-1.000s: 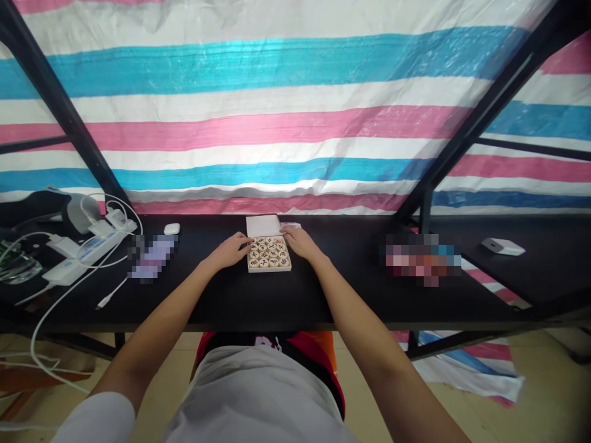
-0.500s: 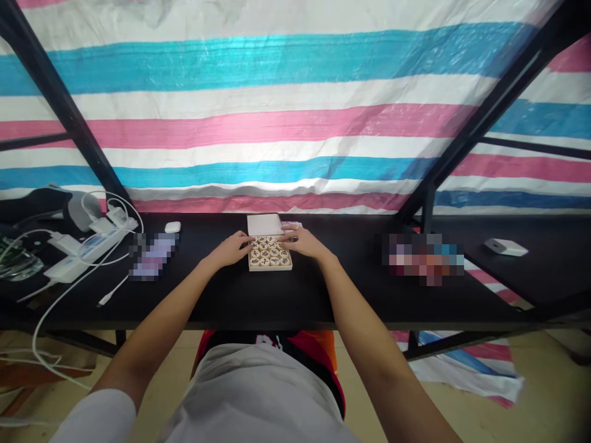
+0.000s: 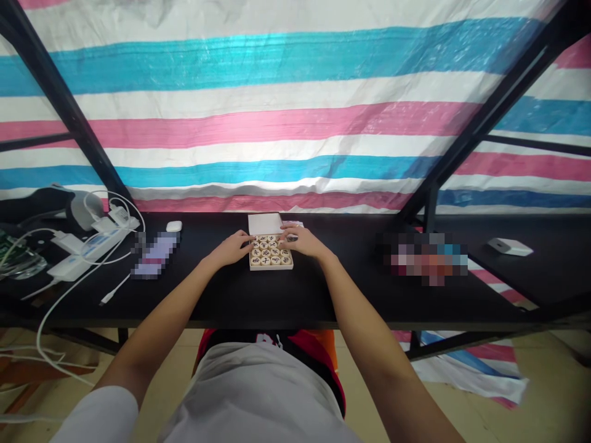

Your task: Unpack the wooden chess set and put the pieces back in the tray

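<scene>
A small wooden box of round game discs with dark characters sits on the black table straight ahead. Behind it lies its pale lid. My left hand rests against the box's left side, fingers curled toward the edge. My right hand lies over the box's top right corner, fingers bent down onto the discs there. Whether the fingers pinch a disc is hidden.
White power strips and cables crowd the table's left end, with a small white earbud case nearby. A white flat box lies at the far right. Black frame posts rise on both sides before a striped tarp.
My right hand slid from the box's right rim leftward onto the discs at its top right corner. The left hand stayed at the left side.
</scene>
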Action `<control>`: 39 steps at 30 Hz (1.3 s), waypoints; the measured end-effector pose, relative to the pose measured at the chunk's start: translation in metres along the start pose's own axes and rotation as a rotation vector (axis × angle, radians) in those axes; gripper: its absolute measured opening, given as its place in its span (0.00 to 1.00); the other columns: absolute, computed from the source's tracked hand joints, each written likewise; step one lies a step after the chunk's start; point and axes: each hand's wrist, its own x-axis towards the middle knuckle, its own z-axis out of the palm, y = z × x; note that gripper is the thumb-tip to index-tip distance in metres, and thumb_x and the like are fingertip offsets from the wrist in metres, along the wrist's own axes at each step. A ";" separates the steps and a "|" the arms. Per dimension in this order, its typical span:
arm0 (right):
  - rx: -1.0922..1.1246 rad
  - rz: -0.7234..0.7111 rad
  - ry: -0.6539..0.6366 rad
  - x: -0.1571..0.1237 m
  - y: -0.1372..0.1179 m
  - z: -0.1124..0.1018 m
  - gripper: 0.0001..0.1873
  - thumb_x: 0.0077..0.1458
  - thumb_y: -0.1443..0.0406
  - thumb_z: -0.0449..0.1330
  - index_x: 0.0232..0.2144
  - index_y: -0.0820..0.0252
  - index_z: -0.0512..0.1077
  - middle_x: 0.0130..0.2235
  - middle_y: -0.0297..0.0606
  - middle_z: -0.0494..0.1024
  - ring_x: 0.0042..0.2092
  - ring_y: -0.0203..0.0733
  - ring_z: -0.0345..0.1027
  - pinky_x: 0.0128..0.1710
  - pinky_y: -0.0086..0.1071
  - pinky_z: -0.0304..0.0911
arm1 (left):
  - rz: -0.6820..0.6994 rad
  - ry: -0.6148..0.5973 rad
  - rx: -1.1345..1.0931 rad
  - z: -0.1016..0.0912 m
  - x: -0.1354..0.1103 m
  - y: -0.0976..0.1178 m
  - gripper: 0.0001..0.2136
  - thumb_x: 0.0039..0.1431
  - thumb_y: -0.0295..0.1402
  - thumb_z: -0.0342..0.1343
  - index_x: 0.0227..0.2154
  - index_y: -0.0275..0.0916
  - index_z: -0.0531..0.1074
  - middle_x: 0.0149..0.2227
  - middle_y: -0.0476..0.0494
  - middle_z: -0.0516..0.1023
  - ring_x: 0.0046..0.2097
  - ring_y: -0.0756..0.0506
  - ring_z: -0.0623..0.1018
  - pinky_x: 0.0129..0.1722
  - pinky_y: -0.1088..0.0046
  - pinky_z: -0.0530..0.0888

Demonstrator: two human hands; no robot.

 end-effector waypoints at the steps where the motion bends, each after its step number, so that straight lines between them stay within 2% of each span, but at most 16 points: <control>1: 0.031 0.016 0.043 0.000 0.000 -0.002 0.12 0.42 0.58 0.65 0.29 0.59 0.76 0.46 0.40 0.74 0.47 0.45 0.67 0.48 0.37 0.60 | -0.001 -0.001 -0.002 0.000 0.000 0.000 0.21 0.62 0.44 0.45 0.52 0.39 0.70 0.47 0.40 0.69 0.46 0.42 0.73 0.49 0.67 0.68; 4: 0.133 0.124 0.165 -0.003 0.004 -0.014 0.15 0.45 0.55 0.62 0.31 0.61 0.75 0.33 0.37 0.76 0.36 0.41 0.68 0.39 0.34 0.61 | -0.006 -0.014 -0.003 -0.001 -0.001 0.001 0.22 0.62 0.43 0.45 0.53 0.38 0.70 0.47 0.39 0.69 0.46 0.42 0.73 0.49 0.67 0.68; 6: 0.132 0.201 0.175 -0.006 0.010 -0.025 0.16 0.44 0.55 0.62 0.29 0.62 0.75 0.30 0.36 0.77 0.34 0.40 0.67 0.38 0.33 0.60 | -0.009 -0.020 0.003 -0.002 -0.001 0.002 0.22 0.62 0.43 0.44 0.53 0.38 0.69 0.47 0.39 0.69 0.45 0.42 0.73 0.48 0.67 0.68; 9: 0.098 0.278 0.033 -0.012 0.023 -0.036 0.14 0.43 0.57 0.63 0.27 0.62 0.77 0.30 0.36 0.78 0.35 0.41 0.68 0.39 0.32 0.59 | -0.002 -0.011 0.001 -0.002 -0.001 0.002 0.22 0.62 0.44 0.44 0.53 0.39 0.70 0.47 0.40 0.69 0.45 0.43 0.73 0.48 0.67 0.69; 12: 0.118 0.309 -0.110 -0.014 0.034 -0.037 0.12 0.41 0.59 0.64 0.28 0.61 0.78 0.31 0.36 0.79 0.37 0.41 0.69 0.40 0.31 0.60 | -0.002 -0.009 -0.003 -0.001 -0.001 0.001 0.22 0.62 0.44 0.45 0.53 0.39 0.69 0.47 0.40 0.69 0.44 0.43 0.74 0.47 0.67 0.69; 17: 0.039 0.346 -0.113 -0.010 0.041 -0.029 0.18 0.39 0.57 0.66 0.32 0.61 0.76 0.27 0.34 0.76 0.31 0.38 0.68 0.31 0.29 0.59 | -0.006 -0.008 0.000 -0.001 -0.001 0.001 0.22 0.62 0.44 0.44 0.53 0.39 0.69 0.47 0.40 0.69 0.45 0.43 0.74 0.48 0.67 0.69; 22: -0.026 0.283 -0.081 -0.009 0.029 -0.024 0.17 0.42 0.54 0.64 0.30 0.61 0.74 0.22 0.32 0.72 0.25 0.35 0.64 0.26 0.28 0.57 | -0.009 -0.007 -0.005 -0.002 -0.002 0.002 0.22 0.61 0.45 0.45 0.52 0.39 0.70 0.47 0.40 0.69 0.45 0.43 0.73 0.48 0.68 0.68; 26: 0.032 0.244 -0.066 -0.010 0.010 -0.022 0.20 0.44 0.50 0.62 0.29 0.62 0.74 0.20 0.32 0.70 0.23 0.34 0.61 0.26 0.28 0.56 | -0.017 -0.015 -0.001 -0.002 -0.002 0.002 0.22 0.61 0.45 0.44 0.53 0.40 0.69 0.47 0.40 0.69 0.45 0.43 0.73 0.48 0.68 0.69; 29: 0.103 0.182 -0.191 -0.011 0.000 -0.019 0.21 0.42 0.51 0.64 0.33 0.61 0.76 0.22 0.31 0.70 0.25 0.33 0.60 0.27 0.28 0.55 | -0.007 -0.014 -0.002 -0.001 -0.001 0.001 0.22 0.61 0.44 0.45 0.53 0.39 0.70 0.47 0.40 0.69 0.45 0.43 0.73 0.49 0.67 0.68; 32: 0.092 0.201 -0.324 -0.011 -0.008 -0.019 0.22 0.38 0.54 0.66 0.36 0.59 0.77 0.24 0.29 0.69 0.27 0.33 0.59 0.29 0.28 0.54 | -0.005 -0.009 -0.011 0.000 -0.001 0.000 0.22 0.61 0.44 0.45 0.52 0.39 0.70 0.47 0.40 0.69 0.45 0.42 0.73 0.50 0.66 0.68; 39: 0.087 0.279 -0.336 -0.013 -0.014 -0.020 0.21 0.35 0.55 0.68 0.34 0.59 0.79 0.30 0.33 0.75 0.33 0.38 0.64 0.35 0.30 0.57 | -0.010 -0.007 -0.010 0.000 -0.001 -0.001 0.22 0.61 0.44 0.45 0.52 0.38 0.70 0.47 0.40 0.69 0.45 0.42 0.73 0.50 0.67 0.68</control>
